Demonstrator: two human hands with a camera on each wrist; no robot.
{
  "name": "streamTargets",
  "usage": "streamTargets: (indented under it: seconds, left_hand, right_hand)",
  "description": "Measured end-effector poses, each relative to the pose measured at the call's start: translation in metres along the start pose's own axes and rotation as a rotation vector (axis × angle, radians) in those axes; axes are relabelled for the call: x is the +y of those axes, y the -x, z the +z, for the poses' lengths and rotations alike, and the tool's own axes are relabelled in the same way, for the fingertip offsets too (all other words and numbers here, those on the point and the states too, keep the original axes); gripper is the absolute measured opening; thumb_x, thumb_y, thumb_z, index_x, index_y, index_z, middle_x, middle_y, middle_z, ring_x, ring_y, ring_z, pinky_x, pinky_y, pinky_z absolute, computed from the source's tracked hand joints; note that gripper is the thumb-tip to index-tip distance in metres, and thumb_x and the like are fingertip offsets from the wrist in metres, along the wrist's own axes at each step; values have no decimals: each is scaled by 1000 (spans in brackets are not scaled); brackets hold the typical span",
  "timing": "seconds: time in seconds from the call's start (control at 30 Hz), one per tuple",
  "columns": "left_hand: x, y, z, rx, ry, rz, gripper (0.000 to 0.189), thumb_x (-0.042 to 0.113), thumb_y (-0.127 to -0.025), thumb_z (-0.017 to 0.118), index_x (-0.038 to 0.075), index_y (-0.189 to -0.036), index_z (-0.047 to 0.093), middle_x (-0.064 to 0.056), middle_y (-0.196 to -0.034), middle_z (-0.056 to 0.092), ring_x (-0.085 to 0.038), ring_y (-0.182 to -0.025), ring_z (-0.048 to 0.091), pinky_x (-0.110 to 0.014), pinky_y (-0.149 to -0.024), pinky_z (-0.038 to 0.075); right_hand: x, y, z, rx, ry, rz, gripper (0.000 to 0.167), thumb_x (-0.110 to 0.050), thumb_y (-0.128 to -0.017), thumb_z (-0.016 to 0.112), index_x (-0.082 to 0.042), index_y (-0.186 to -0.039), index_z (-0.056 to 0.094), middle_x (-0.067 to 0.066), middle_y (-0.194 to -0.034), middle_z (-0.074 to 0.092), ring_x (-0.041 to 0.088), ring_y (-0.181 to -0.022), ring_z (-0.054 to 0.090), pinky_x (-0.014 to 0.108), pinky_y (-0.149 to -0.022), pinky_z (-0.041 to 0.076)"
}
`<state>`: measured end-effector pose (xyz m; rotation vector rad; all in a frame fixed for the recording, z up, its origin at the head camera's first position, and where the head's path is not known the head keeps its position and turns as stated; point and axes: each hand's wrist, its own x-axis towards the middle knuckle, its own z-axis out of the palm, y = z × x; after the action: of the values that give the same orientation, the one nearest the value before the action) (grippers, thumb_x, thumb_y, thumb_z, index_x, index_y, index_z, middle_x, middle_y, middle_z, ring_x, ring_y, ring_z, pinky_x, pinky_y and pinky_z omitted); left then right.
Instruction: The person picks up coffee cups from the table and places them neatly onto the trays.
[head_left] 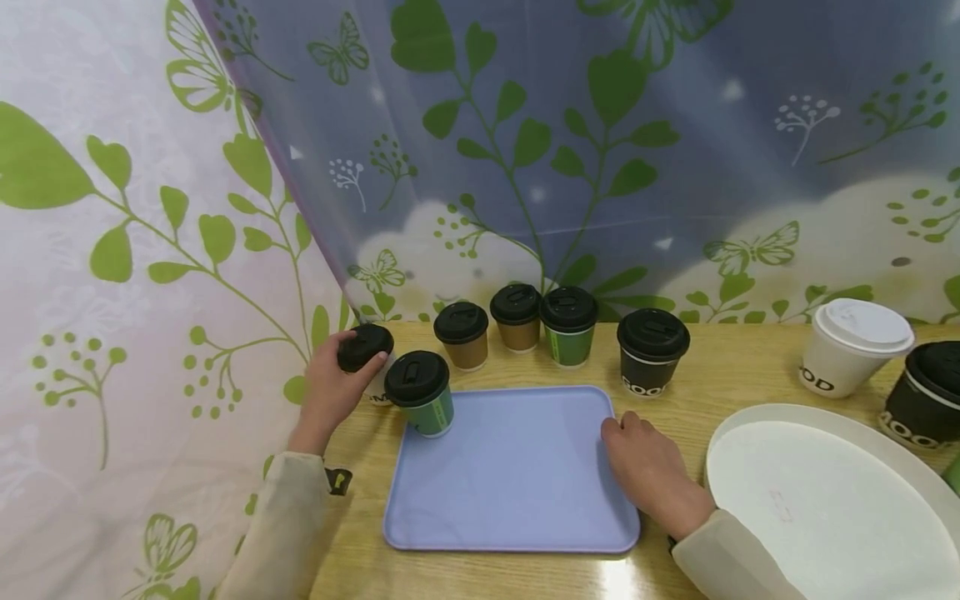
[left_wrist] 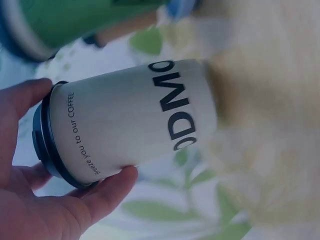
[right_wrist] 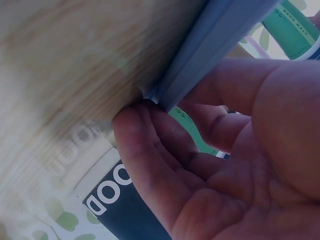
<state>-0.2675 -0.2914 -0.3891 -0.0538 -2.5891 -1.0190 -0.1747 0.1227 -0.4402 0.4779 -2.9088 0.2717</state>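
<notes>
My left hand [head_left: 335, 385] grips a white paper coffee cup [left_wrist: 132, 117] by its black lid [head_left: 365, 346], with thumb and fingers on opposite sides. The cup is upright on the table beside the far left of a lavender tray [head_left: 510, 475]. At the tray's far left corner stands a green coffee cup [head_left: 431, 412] with a black lid, close to the white one. My right hand [head_left: 651, 467] holds the tray's right edge, the thumb on one side of the rim and the curled fingers on the other, as the right wrist view shows.
Behind the tray stand two brown cups [head_left: 468, 354], another green cup [head_left: 570, 343] and a black cup [head_left: 647, 371]. A round white tray [head_left: 806, 500] lies right, with a white cup [head_left: 836, 367] and black cup [head_left: 921, 412] near it. A patterned curtain [head_left: 540, 183] borders the table.
</notes>
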Motion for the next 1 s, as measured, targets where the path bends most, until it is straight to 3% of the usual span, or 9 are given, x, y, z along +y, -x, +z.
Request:
streamTargets:
  seconds: [0.2, 0.3, 0.47, 0.63, 0.87, 1.0]
  left_hand:
    - [16, 8, -31, 167, -16, -22, 65, 42, -94, 74, 1, -140, 52, -29, -135, 50, -47, -124, 47, -64, -102, 40]
    - [27, 14, -43, 203, -29, -31, 64, 42, -93, 73, 3, -140, 52, -30, -132, 49, -46, -118, 48, -64, -96, 42]
    - [44, 25, -56, 213, -65, -56, 63, 44, -94, 65, 10, -145, 52, -30, -133, 46, -45, -111, 48, -64, -90, 44]
    - [64, 37, -66, 226, -71, -50, 63, 42, -96, 56, 17, -153, 49, -31, -138, 42, -47, -111, 49, -65, -92, 43]
    - [92, 52, -80, 248, -91, 15, 66, 39, -95, 55, 20, -158, 46, -29, -141, 44, -48, -114, 51, -64, -92, 43]
    - [103, 59, -85, 224, -120, 78, 66, 38, -94, 57, 20, -157, 48, -26, -143, 52, -47, -118, 53, -63, -92, 43]
  right_hand:
    - [0, 1, 0, 15, 3, 5, 5, 3, -96, 57, 2, -91, 58, 16, -81, 51, 30, -67, 54, 45, -51, 47]
    - [0, 0, -1, 0, 3, 7, 5, 2, -97, 56, 3, -93, 59, 16, -82, 52, 30, -68, 55, 45, -52, 48]
    - [1, 0, -1, -10, -3, 2, 4, 2, -97, 57, 3, -94, 59, 16, -83, 52, 30, -68, 54, 44, -52, 47]
    - [1, 0, -1, -19, -9, 6, 4, 2, -97, 56, 3, -95, 59, 16, -83, 52, 30, -69, 54, 44, -53, 47]
    - [1, 0, 0, -18, 1, 4, 5, 2, -97, 55, 3, -96, 61, 16, -83, 52, 30, -69, 54, 44, -52, 48]
    - [1, 0, 0, -23, 4, 0, 4, 3, -97, 57, 3, -97, 61, 16, -84, 52, 29, -69, 54, 43, -52, 48]
